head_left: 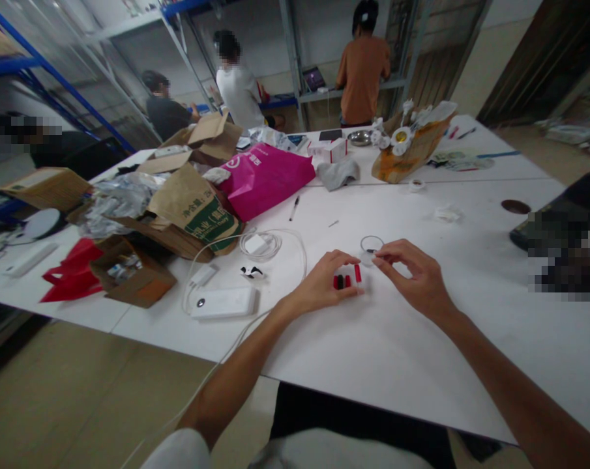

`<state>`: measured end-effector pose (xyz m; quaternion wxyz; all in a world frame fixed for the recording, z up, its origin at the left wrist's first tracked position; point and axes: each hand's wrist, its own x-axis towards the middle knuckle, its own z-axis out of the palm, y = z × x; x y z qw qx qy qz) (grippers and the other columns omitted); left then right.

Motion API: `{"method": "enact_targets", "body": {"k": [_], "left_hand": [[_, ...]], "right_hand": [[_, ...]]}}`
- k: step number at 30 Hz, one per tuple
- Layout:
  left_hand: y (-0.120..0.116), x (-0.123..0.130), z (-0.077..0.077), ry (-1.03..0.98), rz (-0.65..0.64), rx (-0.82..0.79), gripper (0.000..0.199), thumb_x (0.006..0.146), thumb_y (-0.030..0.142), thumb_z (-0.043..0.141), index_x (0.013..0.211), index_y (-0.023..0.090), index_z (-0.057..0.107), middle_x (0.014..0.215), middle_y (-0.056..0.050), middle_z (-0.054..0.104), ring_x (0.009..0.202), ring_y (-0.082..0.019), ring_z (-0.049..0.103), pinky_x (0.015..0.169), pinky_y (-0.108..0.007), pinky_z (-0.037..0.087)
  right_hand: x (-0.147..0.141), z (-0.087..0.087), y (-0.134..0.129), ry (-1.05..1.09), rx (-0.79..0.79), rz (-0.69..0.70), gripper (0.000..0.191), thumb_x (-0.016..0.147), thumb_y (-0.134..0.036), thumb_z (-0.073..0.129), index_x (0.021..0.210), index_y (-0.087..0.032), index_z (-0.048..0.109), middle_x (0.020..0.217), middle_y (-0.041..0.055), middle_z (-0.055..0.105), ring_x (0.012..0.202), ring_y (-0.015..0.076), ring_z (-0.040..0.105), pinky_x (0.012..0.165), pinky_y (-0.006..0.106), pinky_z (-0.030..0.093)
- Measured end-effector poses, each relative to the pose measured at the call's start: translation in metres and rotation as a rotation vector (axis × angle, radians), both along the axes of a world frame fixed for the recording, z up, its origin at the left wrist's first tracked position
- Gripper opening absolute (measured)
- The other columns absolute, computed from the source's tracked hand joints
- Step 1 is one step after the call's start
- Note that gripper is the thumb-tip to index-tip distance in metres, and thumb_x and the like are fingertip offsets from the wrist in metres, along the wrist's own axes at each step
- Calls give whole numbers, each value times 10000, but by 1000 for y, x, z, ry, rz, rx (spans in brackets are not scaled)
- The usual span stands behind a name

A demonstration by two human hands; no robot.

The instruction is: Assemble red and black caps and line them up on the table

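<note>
My left hand (pixel 330 281) curves around a small clear case that holds red pieces (pixel 358 273) and a black one (pixel 340 282), just above the white table (pixel 314 345). To its right, my right hand (pixel 414 273) pinches a small dark-tipped item (pixel 370 251) between thumb and fingertips. A thin grey loop (pixel 371 238) rises behind that item and seems joined to it. The two hands are a short gap apart. What the right fingertips cover cannot be made out.
Left of my hands are a white power bank (pixel 223 303), a coiled cable (pixel 270 254) and a black-and-white item (pixel 252 272). Farther back are a pink bag (pixel 265 176), a paper sack (pixel 190 205) and a pen (pixel 294 208). Several people are beyond the table.
</note>
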<state>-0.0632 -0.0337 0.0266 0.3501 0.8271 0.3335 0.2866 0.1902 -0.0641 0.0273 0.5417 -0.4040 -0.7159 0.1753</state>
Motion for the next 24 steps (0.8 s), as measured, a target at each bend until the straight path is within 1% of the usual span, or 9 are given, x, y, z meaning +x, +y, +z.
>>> {"method": "enact_targets", "body": {"k": [3,6,9,14,18,24], "left_hand": [[0,1,-3,134,-21,61,575,905,445,954,1389,242,719,1419,-138,699,1357,-342,636,1262,-564,459],[-1,0,-6,237,-19,98,566,897,450,952,1368,232,727,1446,-147,671,1375,-359,602,1272,-576,441],[-1,-1,-6,297,-29,126,574,889,475,948,1356,230,723,1442,-146,655,1370,-364,574,1269,-575,441],[-2,-1,-3,349,-20,122,603,860,491,964,1343,237,707,1409,-141,643,1336,-368,546,1238,-579,460],[-3,0,-3,371,-6,123,596,879,521,946,1342,241,696,1420,-144,629,1337,-377,532,1233,-597,458],[-3,-1,-4,377,-8,130,614,887,549,936,1362,250,690,1433,-143,625,1338,-371,535,1228,-590,460]], "right_hand": [[0,0,0,-3,2,1,34,1080,-278,777,1114,-280,779,1047,59,772,882,221,741,775,421,624],[0,1,-1,-3,-6,-4,31,1079,-270,776,1109,-277,780,1045,57,773,888,218,741,777,416,620],[0,1,-1,-6,-8,-9,29,1078,-273,778,1107,-273,781,1042,55,777,883,215,741,775,413,619],[-1,2,-1,-15,-13,-16,30,1081,-296,774,1098,-272,780,1025,55,779,863,214,739,764,415,620],[-1,3,-2,-20,-20,-19,50,1087,-317,767,1100,-271,781,1033,62,787,873,221,745,767,420,628],[-1,3,-1,-22,-15,-23,74,1085,-351,766,1086,-278,782,1021,60,794,856,228,748,757,423,632]]}}
